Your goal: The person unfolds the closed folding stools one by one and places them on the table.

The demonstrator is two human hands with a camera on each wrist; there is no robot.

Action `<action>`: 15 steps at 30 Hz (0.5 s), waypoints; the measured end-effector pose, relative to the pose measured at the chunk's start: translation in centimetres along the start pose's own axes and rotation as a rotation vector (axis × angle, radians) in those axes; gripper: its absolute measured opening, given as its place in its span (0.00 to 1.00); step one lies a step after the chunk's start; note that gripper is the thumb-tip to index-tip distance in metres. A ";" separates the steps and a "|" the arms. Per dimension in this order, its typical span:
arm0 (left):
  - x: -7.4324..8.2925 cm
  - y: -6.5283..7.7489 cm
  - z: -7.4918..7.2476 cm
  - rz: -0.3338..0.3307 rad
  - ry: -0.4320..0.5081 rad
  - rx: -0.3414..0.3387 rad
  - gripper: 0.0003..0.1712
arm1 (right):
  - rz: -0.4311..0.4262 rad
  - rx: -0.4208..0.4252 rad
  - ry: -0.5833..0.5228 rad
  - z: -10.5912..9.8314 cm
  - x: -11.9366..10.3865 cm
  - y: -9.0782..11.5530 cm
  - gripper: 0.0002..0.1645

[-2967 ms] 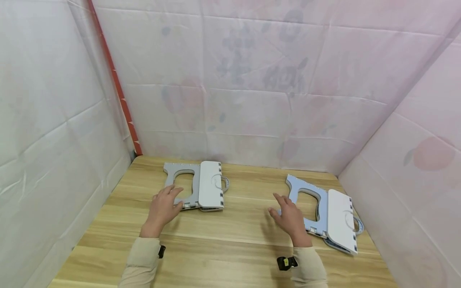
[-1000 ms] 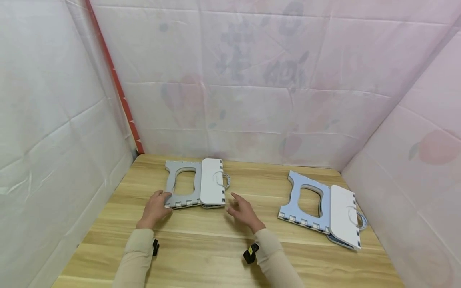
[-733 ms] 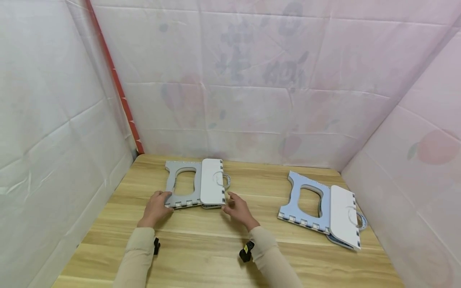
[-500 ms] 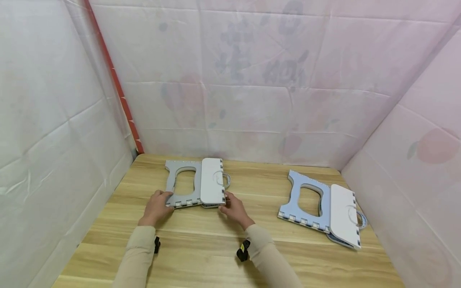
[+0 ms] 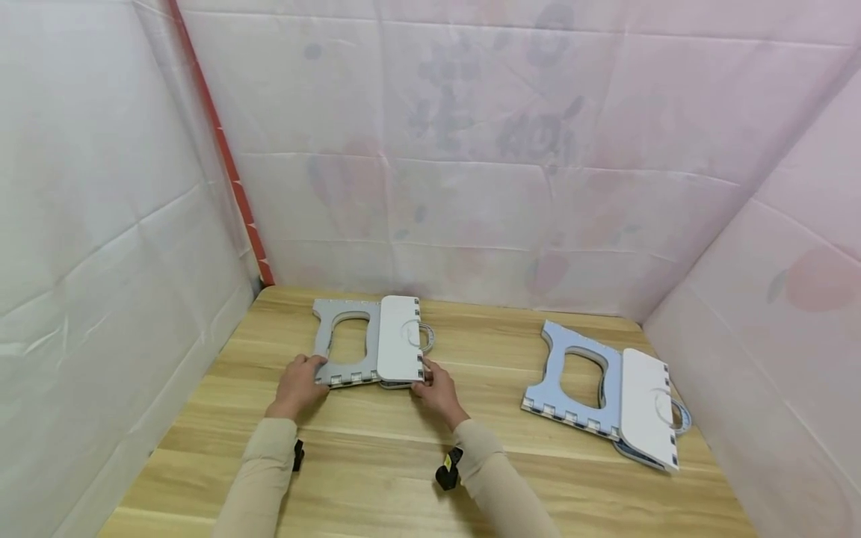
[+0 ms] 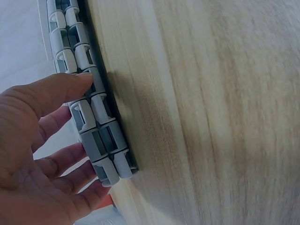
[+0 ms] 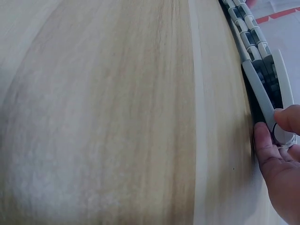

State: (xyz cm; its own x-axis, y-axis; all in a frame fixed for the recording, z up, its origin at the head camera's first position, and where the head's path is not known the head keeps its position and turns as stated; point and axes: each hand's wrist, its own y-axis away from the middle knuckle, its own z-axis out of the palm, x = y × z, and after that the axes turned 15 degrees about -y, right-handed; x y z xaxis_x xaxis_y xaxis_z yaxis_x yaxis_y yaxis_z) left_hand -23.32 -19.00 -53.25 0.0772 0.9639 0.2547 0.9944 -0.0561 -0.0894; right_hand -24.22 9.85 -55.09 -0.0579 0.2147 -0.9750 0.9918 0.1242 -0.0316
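Observation:
A grey folding stool with a white seat (image 5: 397,351) lies folded flat at the back left of the table. My left hand (image 5: 299,382) grips the near corner of its grey leg end. In the left wrist view the thumb lies on the hinged edge (image 6: 104,135), with the other fingers on the far side. At the seat's near right corner, my right hand (image 5: 440,392) pinches the stool, thumb on one side and fingers beneath, as the right wrist view shows. A handle loop (image 5: 428,338) sticks out to the right of the seat.
A second folding stool, blue with a white seat (image 5: 642,407), lies folded at the right of the wooden table (image 5: 377,463). Sheets hang as walls at the back (image 5: 471,202), left and right. A red strip (image 5: 232,172) runs down the back left corner.
The right hand has moved left from beside the blue stool to the grey stool's corner and taken hold. The left hand has settled on the grey stool's near corner. Both stools stay put.

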 end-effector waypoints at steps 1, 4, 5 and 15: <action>0.0 0.0 0.0 -0.002 0.003 -0.006 0.31 | 0.005 0.003 -0.003 0.0 0.0 0.0 0.36; -0.1 0.1 -0.1 -0.008 0.015 -0.021 0.32 | 0.003 0.008 -0.005 0.1 0.1 -0.1 0.36; -0.1 0.1 -0.1 -0.007 0.018 -0.024 0.32 | 0.003 0.010 -0.007 0.2 0.1 -0.1 0.36; 0.2 0.2 -0.4 -0.002 0.028 -0.062 0.34 | 0.023 0.026 -0.043 0.1 0.1 0.1 0.36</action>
State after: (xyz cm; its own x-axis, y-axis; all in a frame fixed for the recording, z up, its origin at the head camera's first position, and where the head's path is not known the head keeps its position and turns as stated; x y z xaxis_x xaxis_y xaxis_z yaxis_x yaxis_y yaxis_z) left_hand -23.06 -18.95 -52.87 0.0767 0.9564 0.2817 0.9970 -0.0713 -0.0293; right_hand -24.11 9.74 -55.19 -0.0306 0.1755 -0.9840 0.9954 0.0944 -0.0141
